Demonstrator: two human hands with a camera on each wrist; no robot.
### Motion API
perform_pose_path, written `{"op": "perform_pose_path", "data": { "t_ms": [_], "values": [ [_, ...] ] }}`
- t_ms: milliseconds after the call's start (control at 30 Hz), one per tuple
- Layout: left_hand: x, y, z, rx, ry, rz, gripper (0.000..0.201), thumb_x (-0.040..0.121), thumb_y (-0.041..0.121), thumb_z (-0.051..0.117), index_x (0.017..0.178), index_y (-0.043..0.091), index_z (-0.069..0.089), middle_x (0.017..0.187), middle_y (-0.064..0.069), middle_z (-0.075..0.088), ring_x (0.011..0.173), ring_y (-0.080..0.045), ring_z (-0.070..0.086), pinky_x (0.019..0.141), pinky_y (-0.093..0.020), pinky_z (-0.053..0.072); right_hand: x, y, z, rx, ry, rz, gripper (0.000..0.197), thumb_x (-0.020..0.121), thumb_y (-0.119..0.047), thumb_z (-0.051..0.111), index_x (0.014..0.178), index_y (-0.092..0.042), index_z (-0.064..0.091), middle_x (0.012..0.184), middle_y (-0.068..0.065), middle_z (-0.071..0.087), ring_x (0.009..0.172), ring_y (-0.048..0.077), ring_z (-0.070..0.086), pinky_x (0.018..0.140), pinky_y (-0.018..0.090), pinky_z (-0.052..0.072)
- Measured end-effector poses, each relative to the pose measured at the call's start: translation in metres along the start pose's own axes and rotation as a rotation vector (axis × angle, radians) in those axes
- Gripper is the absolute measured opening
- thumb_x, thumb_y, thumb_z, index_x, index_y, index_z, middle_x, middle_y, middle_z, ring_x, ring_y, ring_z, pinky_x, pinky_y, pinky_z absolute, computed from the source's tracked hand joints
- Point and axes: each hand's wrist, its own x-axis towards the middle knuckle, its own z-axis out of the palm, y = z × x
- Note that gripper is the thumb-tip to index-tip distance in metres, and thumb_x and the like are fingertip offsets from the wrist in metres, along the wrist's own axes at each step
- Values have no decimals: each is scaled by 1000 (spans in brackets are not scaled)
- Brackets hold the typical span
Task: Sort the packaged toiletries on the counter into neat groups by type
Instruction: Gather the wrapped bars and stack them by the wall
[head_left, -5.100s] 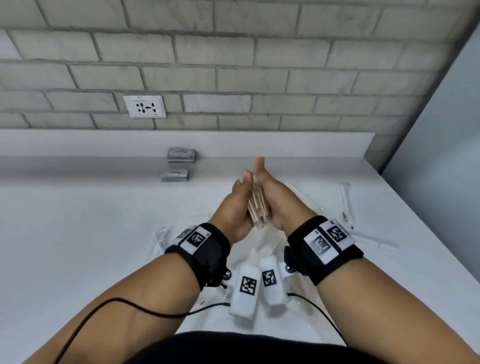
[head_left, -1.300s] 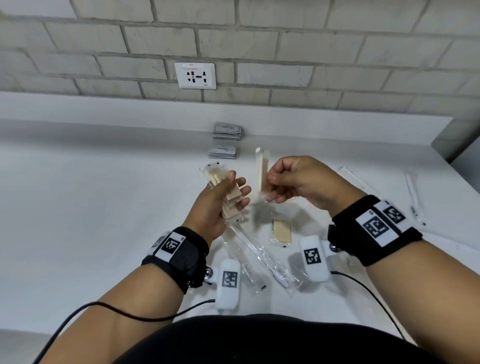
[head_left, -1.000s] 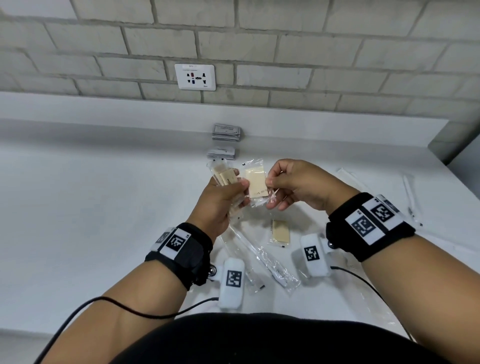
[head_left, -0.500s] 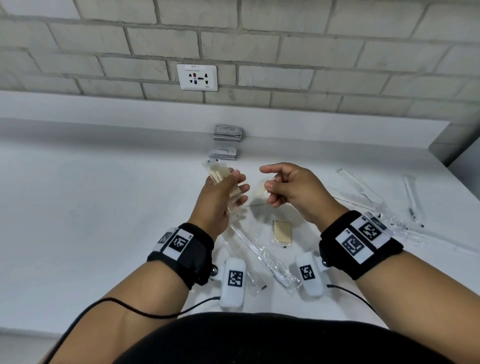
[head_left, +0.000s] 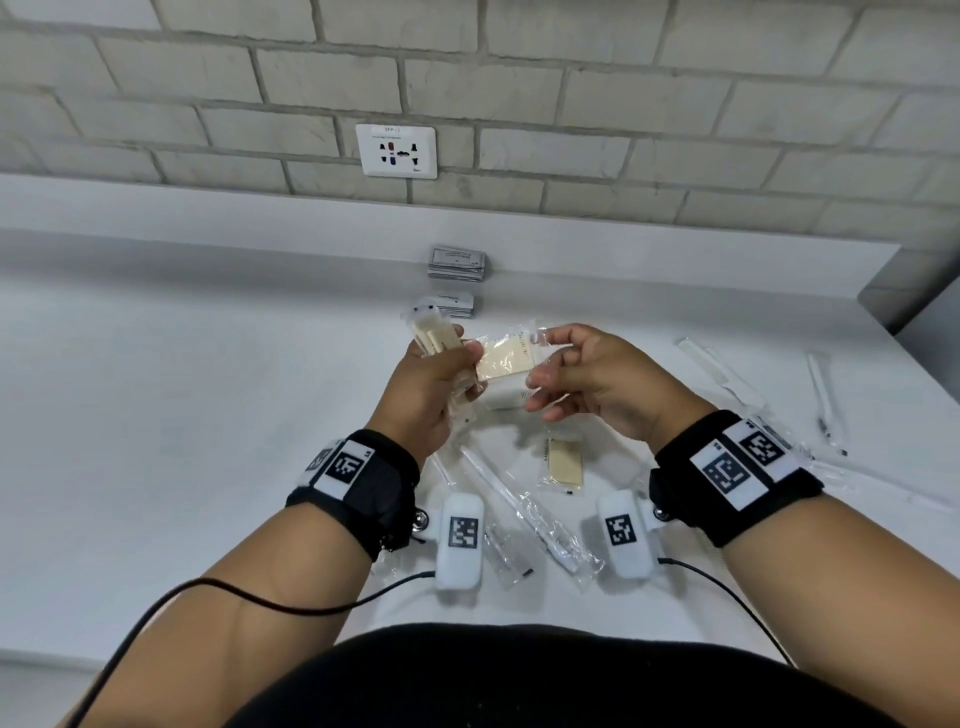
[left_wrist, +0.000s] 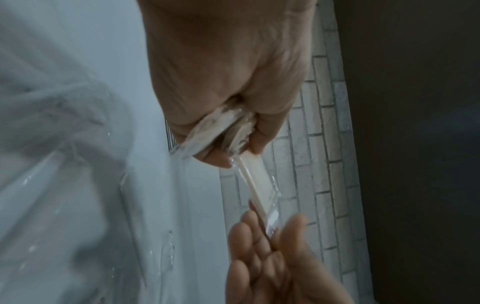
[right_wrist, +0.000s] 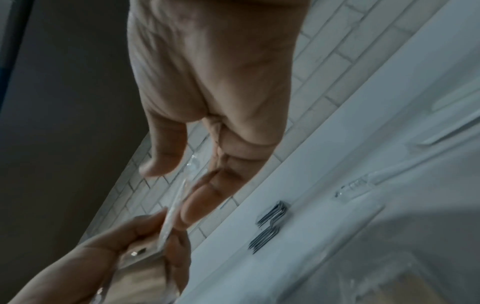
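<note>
My left hand (head_left: 441, 374) grips a fanned stack of beige packets (head_left: 435, 336) above the counter. One more beige packet in a clear wrapper (head_left: 505, 358) spans the gap between my hands. Its left edge lies under my left thumb against the stack. My right hand (head_left: 543, 364) pinches its right wrapper end between thumb and fingers. The left wrist view shows the stack (left_wrist: 221, 127) in my fist and the packet (left_wrist: 257, 181) reaching to the right hand's fingers (left_wrist: 259, 242). In the right wrist view the packet (right_wrist: 174, 207) sits edge-on against my fingers (right_wrist: 202, 197).
On the white counter (head_left: 182, 415) lie a loose beige packet (head_left: 563, 462), wrapped toothbrushes (head_left: 524, 514) near my wrists, and wrapped combs (head_left: 722, 374) at the right. Two small piles of grey sachets (head_left: 457, 262) sit by the back ledge, under a wall socket (head_left: 397, 150).
The right hand has brought a wrapped beige packet flat against the stack, and the left thumb now lies over its left edge. The left hand has kept the stack in place.
</note>
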Motion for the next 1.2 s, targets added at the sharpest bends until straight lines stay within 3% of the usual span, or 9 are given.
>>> {"op": "perform_pose_path", "data": {
  "t_ms": [167, 333, 533, 667, 800, 900, 967, 1067, 1200],
  "values": [
    [-5, -6, 6, 6, 2, -27, 22, 87, -4, 59, 92, 16, 51, 72, -1, 57, 60, -14, 58, 54, -25, 52, 5, 6, 7, 61, 178, -26, 10, 86, 5, 63, 84, -3, 57, 66, 11, 65, 53, 20, 68, 47, 25, 55],
    [-7, -11, 5, 46, -6, -44, 24, 86, -4, 61, 100, 13, 50, 75, -3, 58, 61, -13, 60, 60, -28, 52, 7, 9, 8, 41, 224, -25, 9, 90, -1, 61, 83, -5, 58, 69, 11, 64, 54, 20, 66, 48, 27, 54],
    [-8, -14, 8, 76, -67, -102, 20, 87, -3, 60, 89, 16, 55, 71, 0, 64, 62, -13, 64, 64, -28, 54, 6, 7, 3, 13, 212, -4, 15, 86, -7, 67, 93, -14, 56, 76, 5, 66, 59, 19, 65, 49, 28, 52],
    [-6, -15, -5, -72, -63, -243, 6, 93, 8, 54, 99, 7, 57, 91, -9, 62, 82, -26, 67, 75, -39, 58, 12, 3, -27, -257, 224, 86, 16, 84, 0, 68, 90, -10, 58, 74, 10, 62, 54, 19, 62, 46, 27, 51],
    [-7, -11, -17, -180, -90, -282, 16, 93, 0, 45, 104, -2, 58, 94, -17, 67, 87, -32, 70, 79, -44, 57, 15, 16, -31, -722, -2, 339, 19, 79, 1, 73, 90, -8, 60, 76, 12, 64, 53, 20, 61, 55, 32, 55],
    [-9, -11, -16, -125, -107, -277, 14, 91, -1, 52, 104, -2, 58, 91, -20, 68, 80, -31, 69, 84, -46, 55, 23, 32, -20, -1219, 15, 292, 27, 72, -21, 81, 88, -17, 60, 85, 1, 61, 76, 19, 58, 73, 34, 50],
    [-9, -12, -16, -124, -85, -247, 17, 89, -2, 56, 106, -2, 59, 93, -19, 67, 78, -29, 70, 80, -42, 58, 26, 29, -16, -1353, 125, 177, 28, 73, -32, 79, 91, -21, 61, 89, -3, 58, 83, 18, 54, 72, 29, 44],
    [-8, -12, -17, -100, -74, -217, 17, 88, -1, 59, 104, -2, 63, 91, -18, 69, 76, -26, 71, 71, -35, 60, 26, 7, -11, -866, 214, 23, 15, 84, -30, 70, 87, -16, 67, 84, -2, 67, 73, 16, 60, 67, 27, 46],
    [-10, -13, -12, -31, -128, -198, 17, 89, 1, 57, 105, 1, 63, 90, -15, 71, 75, -24, 71, 69, -33, 59, 16, -14, 13, -441, 69, -5, 8, 80, -15, 75, 83, -17, 68, 67, -5, 69, 57, 11, 61, 50, 20, 45]
  ]
}}
